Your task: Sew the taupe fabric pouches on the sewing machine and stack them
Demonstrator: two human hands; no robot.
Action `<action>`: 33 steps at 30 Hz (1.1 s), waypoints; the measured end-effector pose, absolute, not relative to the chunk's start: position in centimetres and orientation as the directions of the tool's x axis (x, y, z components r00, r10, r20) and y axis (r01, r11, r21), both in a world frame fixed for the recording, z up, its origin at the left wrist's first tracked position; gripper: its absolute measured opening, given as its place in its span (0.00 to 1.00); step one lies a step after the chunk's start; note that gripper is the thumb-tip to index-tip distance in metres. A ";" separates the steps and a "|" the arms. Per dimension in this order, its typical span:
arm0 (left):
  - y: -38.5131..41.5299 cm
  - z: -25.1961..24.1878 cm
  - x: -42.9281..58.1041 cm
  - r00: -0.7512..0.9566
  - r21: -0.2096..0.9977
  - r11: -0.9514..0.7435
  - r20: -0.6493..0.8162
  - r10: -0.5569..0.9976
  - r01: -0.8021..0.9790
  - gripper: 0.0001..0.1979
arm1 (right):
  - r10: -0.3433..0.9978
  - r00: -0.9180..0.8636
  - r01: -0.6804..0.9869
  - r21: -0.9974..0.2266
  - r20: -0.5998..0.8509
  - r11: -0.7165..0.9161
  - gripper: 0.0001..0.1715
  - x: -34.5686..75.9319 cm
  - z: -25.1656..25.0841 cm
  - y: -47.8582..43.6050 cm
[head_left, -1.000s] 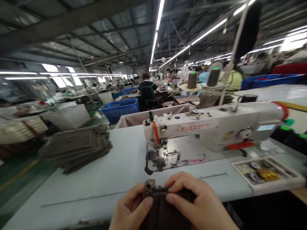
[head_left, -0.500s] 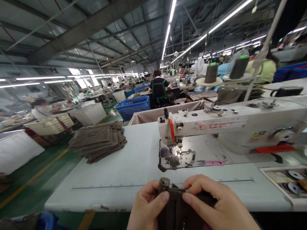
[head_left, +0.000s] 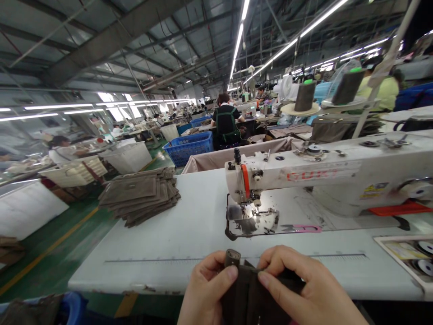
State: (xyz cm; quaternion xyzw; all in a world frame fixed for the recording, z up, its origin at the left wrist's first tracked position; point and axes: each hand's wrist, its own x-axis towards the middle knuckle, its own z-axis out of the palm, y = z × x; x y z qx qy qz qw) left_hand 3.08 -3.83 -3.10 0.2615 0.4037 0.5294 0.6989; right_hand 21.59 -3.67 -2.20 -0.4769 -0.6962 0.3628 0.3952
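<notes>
At the front edge of the sewing table, my left hand (head_left: pixel 211 286) pinches a dark brown fabric piece (head_left: pixel 241 293) near a folded, rolled end that sticks up past the thumb. My right hand (head_left: pixel 301 284) grips the same piece along its top edge, thumb in front and fingers behind. The lower part of the fabric runs out of the picture. Beyond my hands stands a white sewing machine (head_left: pixel 324 171), its needle area apart from the fabric. Pink-handled thread snips (head_left: pixel 304 228) lie on the machine bed.
A stack of brown fabric pieces (head_left: pixel 140 194) lies at the table's left. A tray with bobbins (head_left: pixel 424 266) sits at the right edge. Thread cones (head_left: pixel 305 96) stand behind the machine. A co-worker (head_left: pixel 226 119) sits ahead beside a blue basket (head_left: pixel 189 148).
The view has shifted slightly, so the machine appears a little further right. Both hands keep their hold on the fabric, almost unmoved.
</notes>
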 end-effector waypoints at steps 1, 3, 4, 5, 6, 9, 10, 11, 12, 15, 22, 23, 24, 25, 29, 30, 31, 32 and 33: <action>-3.8 -3.1 3.0 0.111 0.799 0.306 -0.292 0.950 -0.517 0.13 | 0.952 -0.235 0.376 -0.884 0.198 0.277 0.09 21.5 -2.2 -3.6; -3.7 -3.1 2.8 0.101 0.817 0.311 -0.301 0.948 -0.486 0.13 | 0.951 -0.244 0.370 -0.888 0.189 0.271 0.09 21.5 -2.3 -3.5; -3.7 -3.1 2.7 0.096 0.825 0.317 -0.309 0.946 -0.468 0.14 | 0.951 -0.251 0.364 -0.892 0.182 0.267 0.09 21.5 -2.4 -3.5; -3.6 -3.0 2.6 0.094 0.833 0.324 -0.317 0.944 -0.449 0.14 | 0.951 -0.256 0.357 -0.897 0.172 0.259 0.08 21.5 -2.4 -3.4; -3.6 -3.0 2.5 0.093 0.840 0.331 -0.323 0.942 -0.429 0.15 | 0.953 -0.257 0.349 -0.905 0.157 0.243 0.08 21.5 -2.4 -3.3; -3.5 -2.6 2.2 0.099 0.859 0.349 -0.338 0.936 -0.375 0.15 | 0.959 -0.268 0.311 -0.935 0.087 0.172 0.08 21.7 -2.3 -3.0; -3.4 -2.5 2.1 0.099 0.864 0.352 -0.340 0.935 -0.361 0.15 | 0.959 -0.276 0.302 -0.942 0.064 0.149 0.09 21.8 -2.2 -2.9; -3.4 -2.4 2.1 0.100 0.867 0.356 -0.343 0.934 -0.350 0.15 | 0.958 -0.285 0.298 -0.946 0.041 0.129 0.10 21.8 -2.1 -2.8; -3.4 -2.3 2.1 0.101 0.868 0.359 -0.346 0.933 -0.343 0.16 | 0.954 -0.298 0.299 -0.948 0.018 0.111 0.10 21.8 -1.9 -2.7; -3.3 -2.1 2.1 0.111 0.866 0.372 -0.355 0.928 -0.334 0.16 | 0.949 -0.313 0.320 -0.945 -0.036 0.069 0.10 21.8 -1.5 -2.6; -3.3 -1.9 2.4 0.121 0.889 0.364 -0.343 0.931 -0.277 0.14 | 0.940 -0.336 0.243 -0.970 -0.055 0.030 0.06 22.2 -1.9 -2.4; -3.2 -2.0 2.3 0.135 0.894 0.366 -0.342 0.930 -0.259 0.14 | 0.934 -0.355 0.234 -0.972 -0.053 0.034 0.05 22.4 -1.9 -2.3; -3.0 -2.1 2.1 0.153 0.900 0.368 -0.340 0.928 -0.234 0.15 | 0.920 -0.391 0.226 -0.973 -0.040 0.054 0.05 22.6 -1.9 -2.1; -2.7 -2.1 1.8 0.178 0.909 0.368 -0.336 0.925 -0.198 0.15 | 0.900 -0.436 0.215 -0.973 -0.015 0.088 0.06 22.8 -1.9 -2.0; 0.8 -2.1 0.2 0.365 0.935 0.156 -0.273 0.890 0.319 0.13 | 0.775 -0.618 0.180 -0.937 0.131 0.301 0.19 22.6 -2.6 -0.8; 2.3 -2.1 -0.2 0.426 0.866 0.027 -0.273 0.863 0.500 0.12 | 0.747 -0.643 0.228 -0.889 0.167 0.396 0.20 22.1 -3.2 -0.3; 4.0 -2.3 -0.5 0.453 0.799 -0.056 -0.280 0.846 0.598 0.11 | 0.721 -0.665 0.296 -0.818 0.194 0.494 0.20 21.3 -4.0 0.5; 5.8 -2.5 -0.6 0.462 0.750 -0.111 -0.278 0.842 0.652 0.08 | 0.686 -0.690 0.384 -0.685 0.232 0.619 0.18 20.5 -4.8 1.3; 7.6 -2.9 -0.6 0.458 0.703 -0.158 -0.261 0.850 0.693 0.06 | 0.640 -0.725 0.480 -0.478 0.256 0.735 0.17 19.6 -5.7 2.4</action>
